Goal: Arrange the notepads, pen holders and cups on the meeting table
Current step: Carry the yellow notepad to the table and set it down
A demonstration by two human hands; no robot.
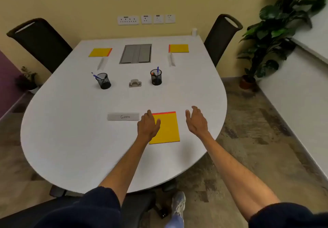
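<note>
A yellow notepad (167, 127) lies flat near the front edge of a white meeting table (71, 130), beside a name card (123, 116). The left hand (148, 125) rests open on its left edge; the right hand (197, 121) hovers open just beside it. The pad looks light, thin and bendy, best gripped by its side edges.

White table (71, 139): notepads (168, 128), pen holders (103, 81).
</note>
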